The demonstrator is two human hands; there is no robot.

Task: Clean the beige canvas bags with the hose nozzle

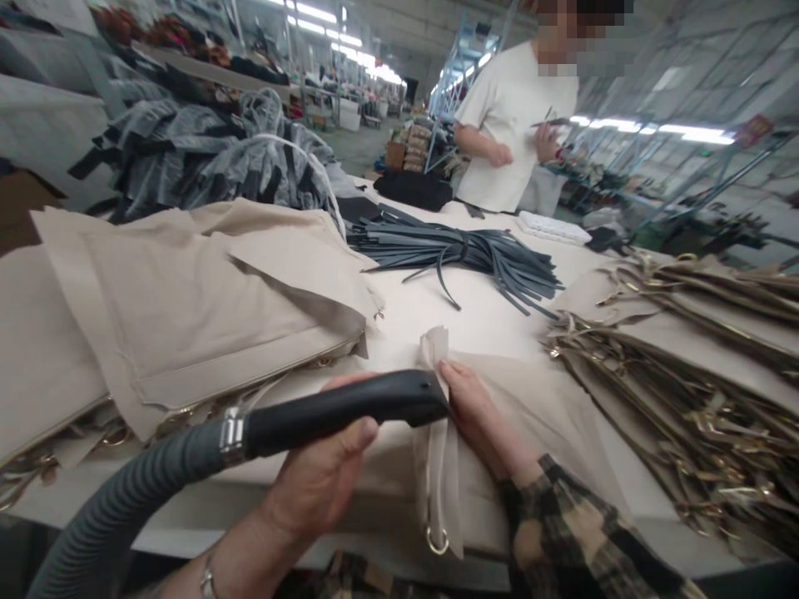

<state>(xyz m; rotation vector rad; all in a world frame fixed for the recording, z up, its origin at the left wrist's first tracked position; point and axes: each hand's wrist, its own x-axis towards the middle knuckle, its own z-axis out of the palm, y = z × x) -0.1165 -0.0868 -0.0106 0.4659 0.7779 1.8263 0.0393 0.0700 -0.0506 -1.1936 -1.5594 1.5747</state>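
Note:
My left hand (325, 474) is wrapped round a black vacuum hose nozzle (343, 409), clamped to a ribbed grey hose (150, 474). The nozzle's tip lies against a beige fabric bag piece (537, 391) in front of me. Along that piece runs a folded strip (437, 466) with a gold ring (438, 542) at its near end. My right hand (468, 395) grips the piece beside the strip's upper part, thumb on top; its other fingers are mostly hidden.
Beige bag pieces (187, 283) are piled on the left. More, with gold hardware (705, 416), are stacked on the right. A tied bundle of dark straps (462, 249) lies beyond, near plastic-wrapped black items (212, 150). A person in a white shirt (512, 116) stands across the table.

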